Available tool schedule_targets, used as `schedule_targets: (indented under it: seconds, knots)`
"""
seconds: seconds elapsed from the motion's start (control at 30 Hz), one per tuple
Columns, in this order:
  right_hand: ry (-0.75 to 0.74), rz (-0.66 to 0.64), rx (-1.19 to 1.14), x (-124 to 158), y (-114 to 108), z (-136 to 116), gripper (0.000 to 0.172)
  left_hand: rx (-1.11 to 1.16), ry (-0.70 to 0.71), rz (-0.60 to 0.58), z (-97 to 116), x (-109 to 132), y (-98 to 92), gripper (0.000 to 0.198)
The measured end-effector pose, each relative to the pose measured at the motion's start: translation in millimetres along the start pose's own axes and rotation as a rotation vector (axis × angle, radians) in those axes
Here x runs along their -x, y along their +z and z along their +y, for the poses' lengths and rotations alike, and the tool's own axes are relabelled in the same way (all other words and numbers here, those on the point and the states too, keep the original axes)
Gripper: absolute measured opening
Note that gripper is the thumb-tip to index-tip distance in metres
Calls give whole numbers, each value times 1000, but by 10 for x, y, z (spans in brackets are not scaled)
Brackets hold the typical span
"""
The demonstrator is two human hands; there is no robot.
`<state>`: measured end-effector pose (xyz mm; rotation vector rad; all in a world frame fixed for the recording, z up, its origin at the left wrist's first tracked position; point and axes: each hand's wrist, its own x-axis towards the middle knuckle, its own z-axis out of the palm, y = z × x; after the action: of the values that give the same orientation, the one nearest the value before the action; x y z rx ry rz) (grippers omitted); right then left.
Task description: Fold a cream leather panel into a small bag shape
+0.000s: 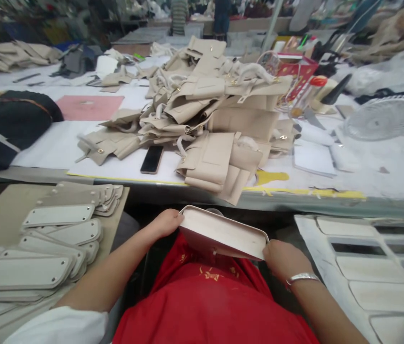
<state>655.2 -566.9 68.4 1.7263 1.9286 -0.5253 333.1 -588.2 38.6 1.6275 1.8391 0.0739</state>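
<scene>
Both my hands hold a cream bag panel (219, 232), a flat rounded piece with a raised rim, just above my red apron (209, 301). My left hand (166, 223) grips its left end with curled fingers. At the panel's right end my right hand (284, 258), with a silver bracelet on the wrist, is closed on the corner. A heap of beige bag parts (205, 114) with handles and flaps lies on the white table (61, 143) in front of me.
A black phone (152, 159) lies by the heap. Stacked grey rounded base pieces (44, 239) sit on a board at my left. A cut-out white sheet (366, 267) is at my right. A small white fan (384, 117) and a black bag (4, 124) stand on the table.
</scene>
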Motion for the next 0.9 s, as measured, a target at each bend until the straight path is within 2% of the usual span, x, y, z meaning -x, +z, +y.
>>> schedule_targets:
  seconds: [0.13,0.3,0.5,0.6,0.73,0.9]
  knots:
    - [-51,7,-6,11,1,3,30,-11,2,1,-6,-60,31,33]
    - [-18,78,-118,91,89,57,42,48,-9,43,-46,-23,113,34]
    - [-31,94,-55,145,73,24,35,340,7,-127,-137,97,58,52]
    - [-85,97,-13,147,63,8,32,420,-14,-148,-147,117,18,54]
    - [-70,90,-18,145,82,21,37,354,-48,-122,-115,68,27,46]
    - [-197,102,206,191,102,36,20,191,5,-74,-37,28,38,34]
